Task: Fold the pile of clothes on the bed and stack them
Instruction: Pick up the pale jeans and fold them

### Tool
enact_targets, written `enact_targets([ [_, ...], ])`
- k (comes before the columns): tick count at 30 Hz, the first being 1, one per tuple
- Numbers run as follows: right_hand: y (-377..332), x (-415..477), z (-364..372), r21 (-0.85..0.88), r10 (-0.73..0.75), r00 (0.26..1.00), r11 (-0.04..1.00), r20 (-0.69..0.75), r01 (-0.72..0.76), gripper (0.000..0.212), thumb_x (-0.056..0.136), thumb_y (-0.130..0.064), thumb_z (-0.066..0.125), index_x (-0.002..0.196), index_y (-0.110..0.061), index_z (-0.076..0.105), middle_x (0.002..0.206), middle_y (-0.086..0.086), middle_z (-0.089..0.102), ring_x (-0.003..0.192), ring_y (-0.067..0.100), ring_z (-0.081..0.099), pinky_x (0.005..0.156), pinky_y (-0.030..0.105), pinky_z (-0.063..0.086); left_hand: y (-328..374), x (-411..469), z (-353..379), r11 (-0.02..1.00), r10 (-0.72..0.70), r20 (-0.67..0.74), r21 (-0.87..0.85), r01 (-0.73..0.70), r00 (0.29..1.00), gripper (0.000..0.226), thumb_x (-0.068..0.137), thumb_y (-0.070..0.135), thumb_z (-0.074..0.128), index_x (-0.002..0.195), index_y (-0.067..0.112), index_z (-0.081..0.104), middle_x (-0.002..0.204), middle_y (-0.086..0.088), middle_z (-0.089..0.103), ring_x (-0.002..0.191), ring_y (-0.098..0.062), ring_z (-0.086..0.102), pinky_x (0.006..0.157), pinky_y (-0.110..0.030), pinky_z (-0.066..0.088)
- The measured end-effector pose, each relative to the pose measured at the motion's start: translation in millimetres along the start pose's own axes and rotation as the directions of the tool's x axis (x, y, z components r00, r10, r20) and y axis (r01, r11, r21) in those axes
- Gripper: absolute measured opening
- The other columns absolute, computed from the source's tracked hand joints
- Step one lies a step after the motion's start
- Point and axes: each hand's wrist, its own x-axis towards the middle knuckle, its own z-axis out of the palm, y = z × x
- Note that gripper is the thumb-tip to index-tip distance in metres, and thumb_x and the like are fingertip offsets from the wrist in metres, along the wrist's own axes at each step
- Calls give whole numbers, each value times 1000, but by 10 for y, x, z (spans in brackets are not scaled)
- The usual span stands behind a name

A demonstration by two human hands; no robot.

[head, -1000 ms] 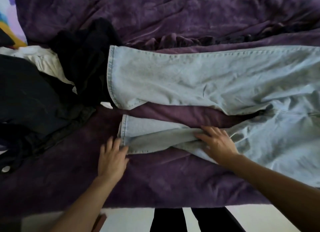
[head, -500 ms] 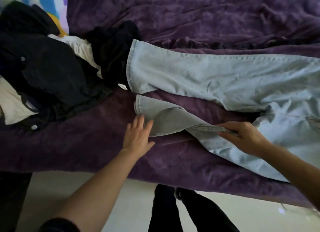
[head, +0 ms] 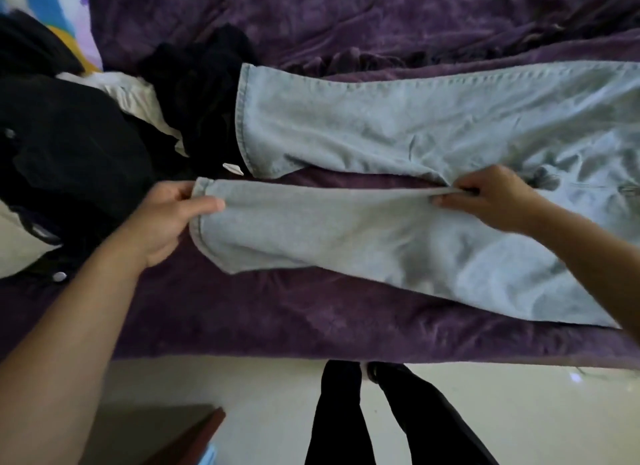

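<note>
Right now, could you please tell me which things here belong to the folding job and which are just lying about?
Job: light blue jeans, left hand, right hand, dark clothes pile, white garment.
Lying about: purple blanket, colourful cloth, wooden corner.

Left hand (head: 169, 218) and right hand (head: 491, 197) hold the jeans (head: 381, 236) (pale denim).

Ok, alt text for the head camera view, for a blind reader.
Light blue jeans lie spread on a purple blanket; the left hand grips the near leg's hem, the right hand pinches its fabric near the crotch. Dark clothes are piled at left.
</note>
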Motion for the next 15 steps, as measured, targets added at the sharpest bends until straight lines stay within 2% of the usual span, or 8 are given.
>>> enact_targets([
  [2,-94,333,42,-90,51,997,994,-53,-55,32,79,-51,70,76,-20,68,73,-3,65,72,18,61,66,34,48,42,185,-108,994,-90,13,-63,91,996,12,86,12,65,87,15,77,89,-7,75,80,-18,72,60,-25,56],
  [5,-206,571,277,-243,135,981,956,-138,-166,39,86,-48,65,119,-27,62,119,5,63,109,29,58,89,42,47,-218,470,-21,981,-192,-134,-66,185,972,8,89,18,64,85,13,69,84,-9,74,77,-23,70,59,-27,55],
  [7,-255,519,524,-281,96,973,947,-208,-154,44,86,-41,63,127,-26,57,128,9,58,118,33,52,95,44,42,-540,579,95,958,-285,-207,-49,281,936,14,89,25,65,90,11,63,83,-8,70,76,-25,63,59,-27,50],
  [9,-246,328,854,-314,6,979,947,-203,-71,46,86,-38,62,130,-24,56,135,8,53,123,32,48,99,44,37,-861,568,232,923,-369,-221,25,384,903,35,85,32,69,112,12,58,101,-11,64,79,-23,60,62,-30,47],
  [10,-214,192,1029,-337,-7,989,941,-145,-43,49,87,-39,62,133,-25,53,141,6,49,128,31,45,102,44,36,-999,529,290,910,-339,-270,149,386,901,46,83,31,71,122,14,54,109,-12,62,83,-24,60,66,-32,48],
  [12,-95,-94,1344,-384,40,999,923,23,-28,55,90,-42,59,141,-28,44,152,4,35,137,28,35,106,44,33,-1176,454,376,829,-128,-372,469,305,919,52,82,22,71,128,13,50,119,-15,58,98,-31,59,79,-38,48],
  [14,73,-338,1553,-398,113,984,916,140,-49,60,91,-43,57,146,-31,36,158,2,24,143,24,24,110,43,32,-1183,386,484,707,127,-386,681,190,914,47,81,15,67,125,10,52,121,-19,53,110,-39,51,88,-46,45],
  [15,143,-431,1600,-381,131,980,922,151,-65,61,91,-42,57,146,-31,33,158,1,21,145,22,20,110,43,32,-1146,368,556,656,229,-360,743,130,904,46,80,12,66,123,8,53,120,-21,52,111,-41,49,89,-49,45],
])
